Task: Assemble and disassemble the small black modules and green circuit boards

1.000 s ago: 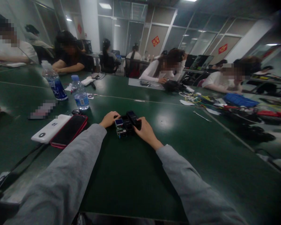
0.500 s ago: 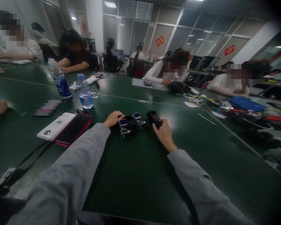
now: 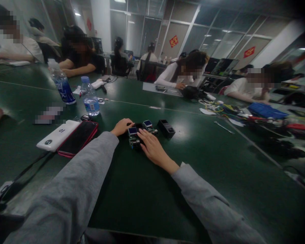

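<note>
Two small green circuit boards with little screens, the left board (image 3: pixel 133 131) and the right board (image 3: pixel 147 124), lie on the dark green table. Between them sits a black case (image 3: pixel 139 126), largely covered by my right hand (image 3: pixel 152 146). The fingers of that hand are stretched out over it and the left board's edge. At the left board's far left corner rests my left hand (image 3: pixel 122 126), its fingers loosely curved and apart, the tips partly hidden. Right of the boards lies a second black case (image 3: pixel 166 128), with no hand on it.
To the left are a white power bank (image 3: pixel 57 135), a red-edged phone (image 3: pixel 78 139), a water bottle (image 3: pixel 90 98) and a blue-labelled bottle (image 3: pixel 62 83). Cables and a blue pouch (image 3: pixel 266 111) clutter the right, near a wrench (image 3: pixel 223 127). Several people sit around the table.
My right hand has let go of the right-hand black case, which now lies on the table, and has moved left onto the case between the boards. My left hand has barely moved.
</note>
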`<state>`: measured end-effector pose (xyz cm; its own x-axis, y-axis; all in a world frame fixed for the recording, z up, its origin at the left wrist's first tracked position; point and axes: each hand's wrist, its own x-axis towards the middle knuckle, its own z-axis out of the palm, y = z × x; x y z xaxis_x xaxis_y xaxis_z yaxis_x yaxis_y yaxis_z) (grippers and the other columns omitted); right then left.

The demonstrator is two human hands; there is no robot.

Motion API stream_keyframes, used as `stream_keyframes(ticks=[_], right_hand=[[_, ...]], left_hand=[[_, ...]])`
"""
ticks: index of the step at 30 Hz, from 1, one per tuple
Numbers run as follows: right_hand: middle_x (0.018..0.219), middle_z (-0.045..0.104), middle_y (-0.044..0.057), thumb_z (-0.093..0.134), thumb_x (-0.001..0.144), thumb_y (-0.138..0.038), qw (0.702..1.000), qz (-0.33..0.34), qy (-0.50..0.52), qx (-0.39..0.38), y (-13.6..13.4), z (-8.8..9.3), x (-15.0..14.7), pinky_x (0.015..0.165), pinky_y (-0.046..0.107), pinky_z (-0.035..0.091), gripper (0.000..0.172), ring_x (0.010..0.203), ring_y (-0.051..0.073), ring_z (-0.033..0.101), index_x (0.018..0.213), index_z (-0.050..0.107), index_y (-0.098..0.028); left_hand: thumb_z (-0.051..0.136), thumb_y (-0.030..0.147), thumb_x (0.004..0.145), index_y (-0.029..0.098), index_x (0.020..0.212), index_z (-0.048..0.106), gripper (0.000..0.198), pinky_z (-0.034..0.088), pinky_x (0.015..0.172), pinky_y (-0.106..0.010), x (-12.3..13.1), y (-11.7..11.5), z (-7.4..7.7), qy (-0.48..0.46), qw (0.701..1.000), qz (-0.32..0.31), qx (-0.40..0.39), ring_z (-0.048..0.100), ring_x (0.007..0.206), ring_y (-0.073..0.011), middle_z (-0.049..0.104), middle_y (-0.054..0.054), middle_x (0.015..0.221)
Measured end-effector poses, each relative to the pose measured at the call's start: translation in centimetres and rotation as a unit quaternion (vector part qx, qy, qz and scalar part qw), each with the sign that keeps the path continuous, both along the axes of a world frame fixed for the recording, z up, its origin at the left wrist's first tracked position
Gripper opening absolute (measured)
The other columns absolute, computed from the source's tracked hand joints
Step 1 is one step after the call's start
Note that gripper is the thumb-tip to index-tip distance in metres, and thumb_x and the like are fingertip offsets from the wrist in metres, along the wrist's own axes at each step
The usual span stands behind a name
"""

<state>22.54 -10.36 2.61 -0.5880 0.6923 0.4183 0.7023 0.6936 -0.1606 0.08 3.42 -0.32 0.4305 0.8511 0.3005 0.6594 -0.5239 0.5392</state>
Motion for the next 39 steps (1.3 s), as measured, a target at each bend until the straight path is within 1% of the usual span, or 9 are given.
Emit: stream_keyframes(ticks=[4,11,15,18,20,24,30,35,39], right_hand=[[0.155,0.031,0.006,0.040,0.099,-0.029,1.000,-0.013,0.009,-0.009,0.2,-0.4,0.0,0.112,0.048,0.034,0.050,0.145,0.022,0.025,0.148,0.031,-0.024],[0.137,0.053,0.008,0.041,0.100,-0.032,0.996,-0.050,0.076,0.025,0.2,-0.3,0.6,0.104,0.046,0.041,0.031,0.130,0.024,0.045,0.128,0.051,-0.022],[0.139,0.048,0.010,0.037,0.101,-0.032,0.985,-0.108,0.099,0.094,0.8,0.2,2.1,0.106,0.046,0.036,0.034,0.132,0.024,0.041,0.132,0.047,-0.023],[0.147,0.037,0.011,0.039,0.099,-0.036,0.969,-0.198,0.086,0.121,2.5,-0.3,4.8,0.108,0.053,0.032,0.040,0.138,0.029,0.032,0.137,0.044,-0.024],[0.145,0.038,0.013,0.043,0.096,-0.040,0.962,-0.242,0.082,0.099,3.9,-1.2,7.1,0.105,0.057,0.034,0.044,0.135,0.034,0.034,0.137,0.045,-0.023],[0.125,0.053,0.016,0.047,0.092,-0.042,0.963,-0.231,0.141,0.008,5.9,-2.9,10.2,0.094,0.052,0.047,0.048,0.115,0.031,0.054,0.133,0.050,-0.017],[0.123,0.060,0.013,0.053,0.089,-0.051,0.949,-0.197,0.240,-0.048,6.3,-2.9,10.4,0.095,0.048,0.047,0.051,0.110,0.028,0.058,0.128,0.054,-0.019],[0.122,0.061,0.012,0.055,0.087,-0.055,0.923,-0.216,0.302,-0.101,6.7,-3.1,10.8,0.091,0.046,0.048,0.054,0.103,0.026,0.061,0.129,0.053,-0.021],[0.108,0.066,0.011,0.053,0.085,-0.064,0.905,-0.237,0.328,-0.133,7.3,-3.9,11.4,0.085,0.045,0.050,0.060,0.093,0.025,0.063,0.126,0.053,-0.020]], left_hand=[[0.045,0.045,0.095,0.018,0.093,0.072,0.038,0.046,0.089,-0.037,0.0,-0.1,0.0,-0.004,1.000,-0.002,0.007,0.060,0.096,-0.0207,0.069,-0.008,0.104],[0.043,0.048,0.095,0.018,0.092,0.072,0.041,0.046,0.088,-0.037,0.0,-0.5,0.3,-0.001,1.000,0.000,0.004,0.059,0.095,-0.0204,0.068,-0.007,0.104],[0.042,0.048,0.095,0.019,0.093,0.072,0.041,0.046,0.089,-0.037,0.0,-0.6,0.5,0.002,1.000,-0.004,-0.007,0.059,0.096,-0.0204,0.068,-0.007,0.105],[0.043,0.048,0.095,0.019,0.093,0.072,0.040,0.045,0.089,-0.038,0.0,-0.7,0.7,0.004,1.000,-0.002,-0.015,0.058,0.096,-0.0207,0.067,-0.007,0.105],[0.044,0.047,0.095,0.020,0.094,0.072,0.040,0.045,0.089,-0.039,0.0,-0.7,0.7,0.005,1.000,0.002,-0.019,0.058,0.096,-0.0208,0.067,-0.007,0.106],[0.043,0.048,0.095,0.020,0.095,0.072,0.040,0.045,0.088,-0.038,0.0,-0.6,0.5,0.006,1.000,0.002,-0.021,0.058,0.096,-0.0206,0.067,-0.007,0.107],[0.043,0.047,0.095,0.019,0.093,0.072,0.040,0.044,0.088,-0.038,-0.1,-0.3,0.2,0.005,1.000,-0.006,-0.003,0.058,0.094,-0.0204,0.067,-0.007,0.104],[0.043,0.047,0.096,0.019,0.093,0.072,0.041,0.044,0.087,-0.037,-0.1,-0.4,0.3,0.007,1.000,-0.006,-0.002,0.058,0.094,-0.0204,0.068,-0.007,0.104],[0.043,0.046,0.096,0.020,0.093,0.072,0.040,0.045,0.089,-0.037,0.0,-0.6,0.4,0.004,1.000,-0.003,-0.007,0.058,0.095,-0.0201,0.068,-0.007,0.105]])
